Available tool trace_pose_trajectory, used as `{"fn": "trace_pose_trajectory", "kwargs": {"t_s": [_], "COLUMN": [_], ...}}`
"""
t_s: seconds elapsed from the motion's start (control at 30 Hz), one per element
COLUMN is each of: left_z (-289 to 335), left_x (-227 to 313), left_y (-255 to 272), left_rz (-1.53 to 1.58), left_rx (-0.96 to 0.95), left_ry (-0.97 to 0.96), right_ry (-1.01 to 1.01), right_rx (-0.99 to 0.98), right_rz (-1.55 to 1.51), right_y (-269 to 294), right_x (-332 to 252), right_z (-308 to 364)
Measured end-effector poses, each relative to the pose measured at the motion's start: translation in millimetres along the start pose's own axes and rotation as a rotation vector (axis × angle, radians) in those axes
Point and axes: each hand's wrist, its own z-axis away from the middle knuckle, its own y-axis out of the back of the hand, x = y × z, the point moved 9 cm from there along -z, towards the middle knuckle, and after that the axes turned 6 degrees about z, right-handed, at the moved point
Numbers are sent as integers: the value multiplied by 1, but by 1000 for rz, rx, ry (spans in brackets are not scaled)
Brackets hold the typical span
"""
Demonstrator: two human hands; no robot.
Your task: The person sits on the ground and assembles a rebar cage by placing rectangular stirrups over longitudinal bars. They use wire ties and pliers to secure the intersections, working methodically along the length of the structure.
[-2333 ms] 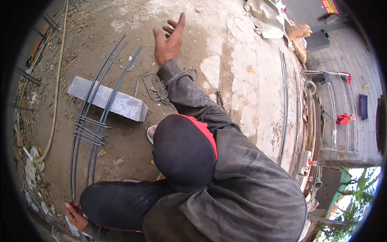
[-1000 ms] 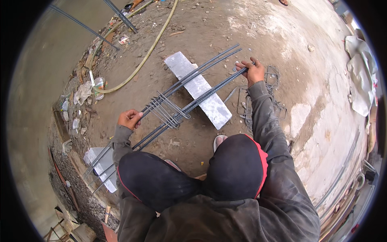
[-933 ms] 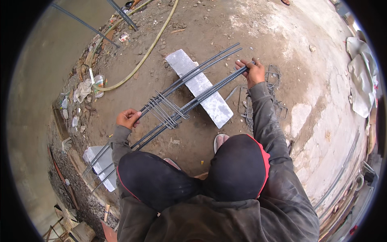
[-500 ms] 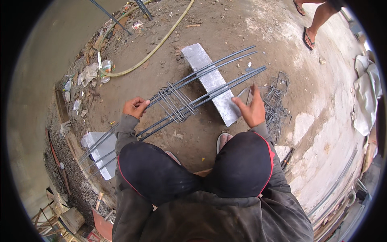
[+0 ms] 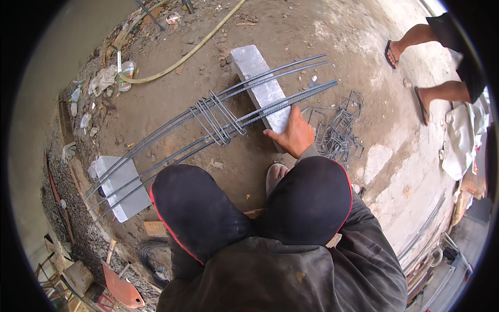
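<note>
My right hand (image 5: 296,136) grips the near end of a long pale grey concrete block (image 5: 254,67), thumb on its left side. My left hand is out of sight, down beyond my left knee. Ribbed steel bars (image 5: 174,122) run from lower left to upper right, resting across this block and a second pale block (image 5: 136,195) at the left. A bunch of bent wire stirrups (image 5: 218,120) sits around the bars near their middle, just left of the block that I hold.
A tangled heap of stirrups (image 5: 340,127) lies right of my hand. Sandalled feet of another person (image 5: 423,101) are at the upper right. A hose (image 5: 208,52) curves across the ground at the back. At lower left are coiled wire (image 5: 150,257) and a reddish shovel-like blade (image 5: 122,286).
My left hand has let go of the bars and left the view. My right hand has moved left onto the block's near end. The other person has stepped nearer on the right.
</note>
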Motion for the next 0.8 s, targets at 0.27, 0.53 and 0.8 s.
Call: {"fn": "trace_pose_trajectory", "kwargs": {"t_s": [0.27,0.53,0.8], "left_z": [-86,-82,-86], "left_x": [-15,-10,-7], "left_y": [-86,-101,-105], "left_rz": [368,387,468], "left_rx": [-603,-522,-490], "left_ry": [-34,-39,-26], "right_ry": [-45,-81,-38], "right_rx": [154,209,281], "right_rz": [-31,9,25], "right_y": [7,31,42], "right_x": [11,35,47], "right_z": [5,-7,-32]}}
